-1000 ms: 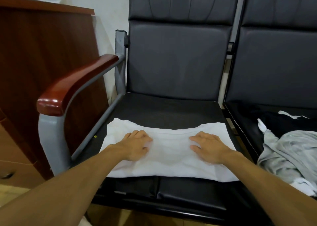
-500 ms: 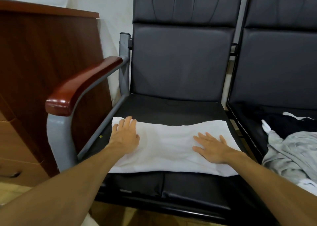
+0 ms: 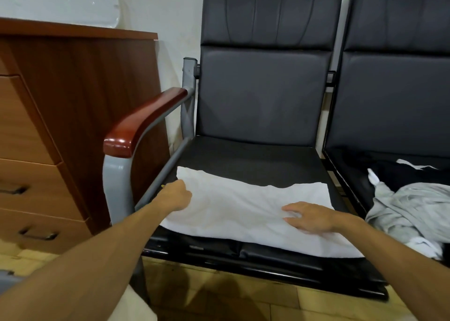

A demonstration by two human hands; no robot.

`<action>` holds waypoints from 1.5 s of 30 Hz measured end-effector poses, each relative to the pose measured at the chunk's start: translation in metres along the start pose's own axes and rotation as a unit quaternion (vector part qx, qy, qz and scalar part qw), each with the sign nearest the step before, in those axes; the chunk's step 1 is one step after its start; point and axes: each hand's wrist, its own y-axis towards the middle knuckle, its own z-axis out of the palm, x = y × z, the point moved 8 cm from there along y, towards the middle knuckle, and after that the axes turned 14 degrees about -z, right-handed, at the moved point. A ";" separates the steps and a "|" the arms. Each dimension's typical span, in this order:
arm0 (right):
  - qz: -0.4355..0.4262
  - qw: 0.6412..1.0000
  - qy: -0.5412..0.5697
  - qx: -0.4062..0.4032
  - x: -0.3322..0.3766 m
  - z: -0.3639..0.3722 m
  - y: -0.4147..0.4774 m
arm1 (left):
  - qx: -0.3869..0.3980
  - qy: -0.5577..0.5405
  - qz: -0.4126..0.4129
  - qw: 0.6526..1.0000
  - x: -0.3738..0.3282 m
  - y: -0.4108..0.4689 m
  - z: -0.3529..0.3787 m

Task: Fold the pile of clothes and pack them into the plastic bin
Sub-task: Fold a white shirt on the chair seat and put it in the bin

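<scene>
1. White garment (image 3: 243,211): folded into a wide band, it is lying flat across the front half of the black chair seat (image 3: 243,157). Its long side is running from 9 o'clock to 3 o'clock, and its near edge is reaching the seat's front lip at 6 o'clock.
2. Left hand (image 3: 176,196): it is sitting at the garment's 9 o'clock end, fingers curled and gripping the cloth's edge. The fingertips are hiding in the fabric.
3. Right hand (image 3: 309,217): it is lying palm-down on the garment toward its 3 o'clock end. The fingers are stretching straight and pressing the cloth to the seat, holding nothing.
4. Armrest (image 3: 143,121): red-brown wood on a grey metal frame, it is standing at the seat's 9 o'clock, above the left hand.
5. Grey garment (image 3: 414,211): crumpled, it is lying on the neighbouring chair (image 3: 401,101) at 3 o'clock, apart from the white garment.
6. Black garment (image 3: 389,172): it is lying on the same seat, at the grey garment's 12 o'clock.
7. Wooden drawer unit (image 3: 73,101): it is standing at the armrest's 9 o'clock, just beside it.
</scene>
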 end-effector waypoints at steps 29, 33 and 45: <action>0.106 0.941 0.030 -0.321 -0.092 -0.083 -0.101 | 0.379 -0.197 0.103 0.898 -0.250 -0.142 0.138; 0.080 0.937 0.032 -0.338 -0.088 -0.085 -0.109 | 0.414 -0.135 0.125 0.891 -0.254 -0.158 0.153; 0.083 0.956 0.053 -0.278 -0.066 -0.069 -0.101 | 0.222 0.171 0.367 0.887 -0.158 -0.136 0.112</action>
